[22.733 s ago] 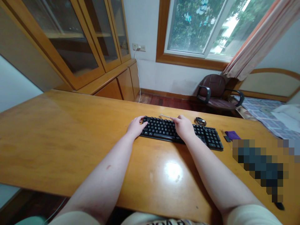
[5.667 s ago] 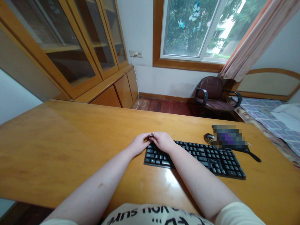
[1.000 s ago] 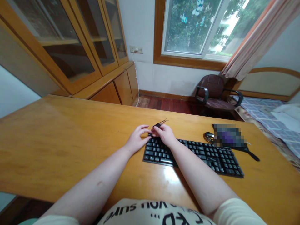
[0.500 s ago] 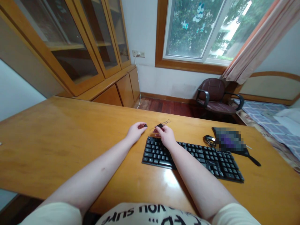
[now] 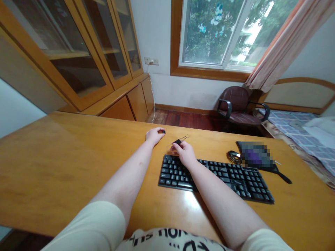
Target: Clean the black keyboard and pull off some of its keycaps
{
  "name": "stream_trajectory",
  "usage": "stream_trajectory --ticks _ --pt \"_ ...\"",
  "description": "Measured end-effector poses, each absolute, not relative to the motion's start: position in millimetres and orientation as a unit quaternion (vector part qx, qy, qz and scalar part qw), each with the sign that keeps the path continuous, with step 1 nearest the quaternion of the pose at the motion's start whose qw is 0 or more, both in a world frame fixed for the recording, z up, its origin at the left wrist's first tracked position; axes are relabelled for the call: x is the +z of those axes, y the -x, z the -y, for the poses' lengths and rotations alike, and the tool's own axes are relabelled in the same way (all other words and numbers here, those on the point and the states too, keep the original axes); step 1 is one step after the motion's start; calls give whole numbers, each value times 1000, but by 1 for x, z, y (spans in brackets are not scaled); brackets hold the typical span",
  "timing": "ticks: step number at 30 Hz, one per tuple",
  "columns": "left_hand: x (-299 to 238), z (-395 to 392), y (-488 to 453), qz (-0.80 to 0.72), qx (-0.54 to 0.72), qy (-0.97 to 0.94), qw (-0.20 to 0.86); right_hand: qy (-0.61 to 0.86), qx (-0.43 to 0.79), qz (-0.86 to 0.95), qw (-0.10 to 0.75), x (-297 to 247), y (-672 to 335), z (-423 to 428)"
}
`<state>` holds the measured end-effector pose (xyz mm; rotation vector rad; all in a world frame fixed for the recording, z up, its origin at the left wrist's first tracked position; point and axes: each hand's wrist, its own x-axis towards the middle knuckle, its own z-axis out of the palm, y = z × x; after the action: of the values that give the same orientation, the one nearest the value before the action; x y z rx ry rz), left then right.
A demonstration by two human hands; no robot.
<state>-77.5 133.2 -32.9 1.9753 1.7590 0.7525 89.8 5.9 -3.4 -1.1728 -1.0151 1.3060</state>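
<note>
My right hand [image 5: 185, 153] grips a black binder clip [image 5: 177, 142] between thumb and fingers, its wire handles sticking out. The wrist passes over the left part of a black keyboard [image 5: 172, 172]. Further forward and to the left, my left hand [image 5: 154, 135] pinches a small black object [image 5: 163, 132] at its fingertips, close to the far side of the desk. That object is too small to name. The two hands are a short way apart.
On the wooden desk [image 5: 65, 167], a coiled black cable [image 5: 233, 157] and a dark pouch [image 5: 267, 168] with a strap lie behind the keyboard's right part. Beyond the desk stand a brown armchair [image 5: 235, 104], a glass-fronted cabinet [image 5: 104, 83] and a bed [image 5: 285, 120].
My left hand has moved forward toward the desk's far edge, still pinching the small black object. My right hand stays nearly in place with the binder clip. The view has shifted slightly.
</note>
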Motion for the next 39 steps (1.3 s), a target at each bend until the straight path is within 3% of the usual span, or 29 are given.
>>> stream_trajectory --ticks 28,39 --pt "-36 -130 78 -594 257 -751 130 495 532 453 516 -3 -90 -5" --pt "-42 -104 89 -592 383 -624 337 516 403 579 486 -5 -98 -3"
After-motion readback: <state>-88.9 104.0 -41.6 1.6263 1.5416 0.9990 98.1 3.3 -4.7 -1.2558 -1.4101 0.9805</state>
